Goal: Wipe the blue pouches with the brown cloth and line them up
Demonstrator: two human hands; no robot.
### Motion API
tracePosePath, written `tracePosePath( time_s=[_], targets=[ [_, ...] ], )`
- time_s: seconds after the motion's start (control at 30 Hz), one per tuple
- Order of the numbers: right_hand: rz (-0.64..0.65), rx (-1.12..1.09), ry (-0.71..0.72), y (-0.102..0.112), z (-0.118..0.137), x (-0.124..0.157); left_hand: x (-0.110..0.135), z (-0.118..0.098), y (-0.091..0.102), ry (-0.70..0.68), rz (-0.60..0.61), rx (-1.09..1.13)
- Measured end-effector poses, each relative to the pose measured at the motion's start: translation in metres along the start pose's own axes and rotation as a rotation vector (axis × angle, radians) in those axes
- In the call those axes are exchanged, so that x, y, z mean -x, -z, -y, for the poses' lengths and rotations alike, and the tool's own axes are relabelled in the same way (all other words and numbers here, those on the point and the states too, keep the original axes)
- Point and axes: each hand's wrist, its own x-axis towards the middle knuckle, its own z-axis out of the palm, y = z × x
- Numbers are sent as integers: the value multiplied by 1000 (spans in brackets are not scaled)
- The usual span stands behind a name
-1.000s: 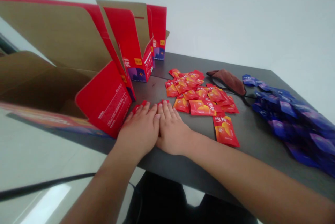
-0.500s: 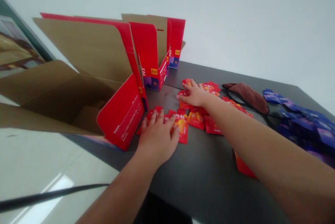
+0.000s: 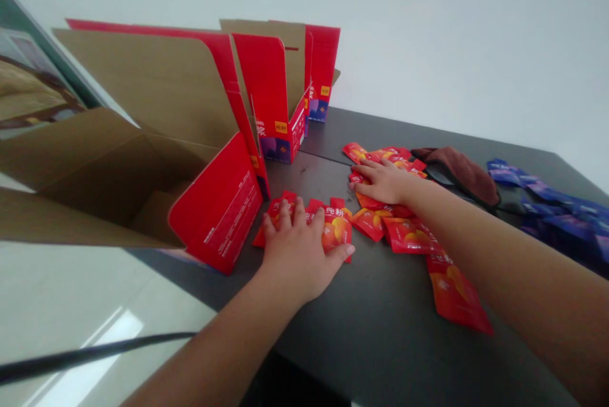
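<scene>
Under my left hand [image 3: 299, 251] lie a few overlapping red pouches [image 3: 337, 227] with orange fruit printed on them; the fingers are spread over them and the thumb points right. My right hand [image 3: 383, 183] rests, fingers outstretched, on a heap of similar red pouches [image 3: 412, 234] farther back and to the right. A single red pouch [image 3: 457, 293] lies nearer the front, below my right forearm. Left of my left hand stands an open red cardboard box [image 3: 216, 210] with a brown inside and its flaps up.
Behind the near box stand more open red boxes [image 3: 266, 90] by the wall. A brown cloth item with black straps [image 3: 459, 172] lies right of the heap. Purple-blue pouches [image 3: 566, 210] spread along the right of the dark table [image 3: 371, 318]. A black strap [image 3: 95, 356] crosses the lower left.
My right hand has shifted right, and the red heap under it has moved right too. My left hand's thumb has spread outward over the front pouches.
</scene>
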Motion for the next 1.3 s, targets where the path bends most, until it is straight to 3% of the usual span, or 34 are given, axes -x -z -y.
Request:
tracePosePath(
  time_s=[0.2,0.37,0.47,0.57,0.67,0.73,0.87,1.0,1.17,1.3],
  targets=[
    [-1,-23,-5,-2,-23,22,-29,-17,-2,8,0,-10],
    [11,-29,-33,10,-37,47,-54,-15,0,-29,-10,-11],
    [-15,-21,-94,18,-28,89,-66,-10,2,-77,-15,-5],
    [-87,-18,-114,11,-5,152,-69,-16,6,-103,-37,3],
    [-127,-33,-131,-8,17,208,-60,-42,4,-226,-90,20],
    [-90,-69,-163,-22,22,228,-50,-69,-3,-355,-74,45],
    [-43,-171,-242,-37,12,229,-44,-121,-27,-400,-18,94],
    [-83,-206,-296,-37,2,215,-59,-148,-41,-375,-43,120],
    [-125,-243,-377,-34,3,208,-73,-162,-38,-387,-34,133],
    [-166,-274,-384,-35,3,212,-69,-149,-24,-402,-28,111]
  ],
)
